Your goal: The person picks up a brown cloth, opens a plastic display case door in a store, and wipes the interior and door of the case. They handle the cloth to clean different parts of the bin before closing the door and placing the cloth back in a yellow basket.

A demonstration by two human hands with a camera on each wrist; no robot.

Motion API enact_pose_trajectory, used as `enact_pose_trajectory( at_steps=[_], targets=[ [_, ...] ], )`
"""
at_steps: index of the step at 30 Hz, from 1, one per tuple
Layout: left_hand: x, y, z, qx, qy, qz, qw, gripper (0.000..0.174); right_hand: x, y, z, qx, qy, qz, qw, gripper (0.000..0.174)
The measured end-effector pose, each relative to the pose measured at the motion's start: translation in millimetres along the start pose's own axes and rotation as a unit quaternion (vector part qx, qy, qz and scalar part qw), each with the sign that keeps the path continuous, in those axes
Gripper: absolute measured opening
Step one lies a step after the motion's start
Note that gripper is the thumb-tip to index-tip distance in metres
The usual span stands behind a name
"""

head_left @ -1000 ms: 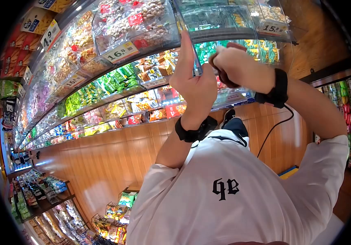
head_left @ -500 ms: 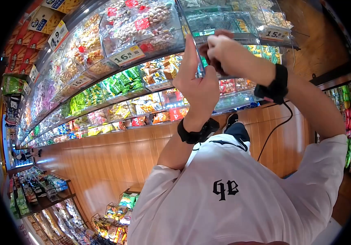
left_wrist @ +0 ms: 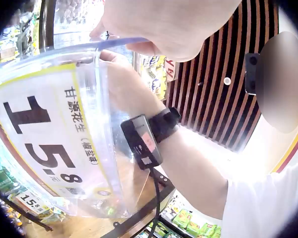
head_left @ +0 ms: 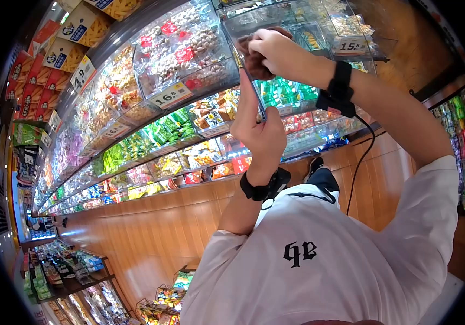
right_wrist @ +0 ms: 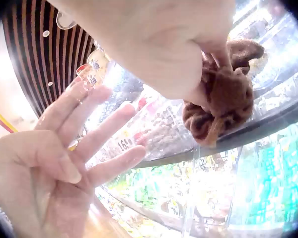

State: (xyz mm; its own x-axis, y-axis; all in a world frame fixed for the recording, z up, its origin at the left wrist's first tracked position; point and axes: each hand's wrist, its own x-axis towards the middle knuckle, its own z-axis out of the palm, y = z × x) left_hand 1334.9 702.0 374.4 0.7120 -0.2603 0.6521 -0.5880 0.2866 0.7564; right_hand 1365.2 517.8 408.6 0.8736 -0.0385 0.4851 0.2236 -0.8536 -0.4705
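Nearly edge-on in the head view, a clear plastic panel (head_left: 249,89) stands upright at the shelf's front. My left hand (head_left: 259,132) grips its lower edge; through the plastic in the right wrist view, the left fingers (right_wrist: 102,139) are spread and the thumb bends across. A large 15.8 price card (left_wrist: 44,134) is on the panel in the left wrist view. My right hand (head_left: 281,50) holds a bunched brown cloth (head_left: 258,57) close to the panel's upper part. In the right wrist view the cloth (right_wrist: 226,99) bulges out below the curled right fingers.
Tiered shelves of clear bins hold bagged nuts (head_left: 181,49) and green-wrapped snacks (head_left: 159,130). Another 15.8 tag (head_left: 350,45) is on a bin at the right. A black cable (head_left: 358,173) hangs from the right wristband. Low racks (head_left: 70,271) stand across the wooden floor (head_left: 151,222).
My right hand has moved up and left with the brown cloth, nearer the panel. The left hand keeps its grip and sits slightly lower in view.
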Motion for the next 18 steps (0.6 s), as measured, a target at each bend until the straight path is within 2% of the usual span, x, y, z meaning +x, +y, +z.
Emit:
enact_pose_trajectory(
  at_steps=[1,3,4,7,8,10,13,14,17,18],
  targets=[
    [0,0,-1,0.012,-0.005,0.006,1.000,0.080,5,1,2,-0.023,0.030,-0.021,0.999,0.019],
    [2,1,-3,0.018,-0.009,0.018,1.000,0.081,10,2,5,-0.139,0.010,-0.030,0.990,0.018],
    [2,-2,-2,0.015,-0.007,0.028,0.999,0.081,9,4,6,-0.160,0.014,-0.079,0.984,0.015],
    [2,-4,-2,0.008,-0.002,0.008,1.000,0.080,-2,-11,-2,-0.022,-0.160,0.002,0.987,0.013],
    [3,-4,-1,0.005,-0.001,-0.005,1.000,0.079,-7,-26,-9,-0.073,-0.226,0.016,0.971,0.012],
    [3,-6,1,0.007,0.019,-0.001,1.000,0.077,-24,-15,12,-0.118,-0.276,-0.007,0.954,0.011],
    [3,-6,2,0.013,0.032,-0.006,0.999,0.075,-51,-17,21,-0.017,-0.261,0.000,0.965,0.011],
    [3,-4,2,0.015,0.033,-0.011,0.999,0.074,-63,-14,25,0.002,-0.219,-0.043,0.975,0.006],
    [5,1,0,0.047,0.022,-0.013,0.999,0.073,-86,-25,22,0.050,-0.179,-0.091,0.978,0.006],
    [6,2,-1,0.056,0.018,-0.013,0.998,0.074,-89,-31,16,0.084,-0.203,-0.065,0.973,0.007]
  ],
)
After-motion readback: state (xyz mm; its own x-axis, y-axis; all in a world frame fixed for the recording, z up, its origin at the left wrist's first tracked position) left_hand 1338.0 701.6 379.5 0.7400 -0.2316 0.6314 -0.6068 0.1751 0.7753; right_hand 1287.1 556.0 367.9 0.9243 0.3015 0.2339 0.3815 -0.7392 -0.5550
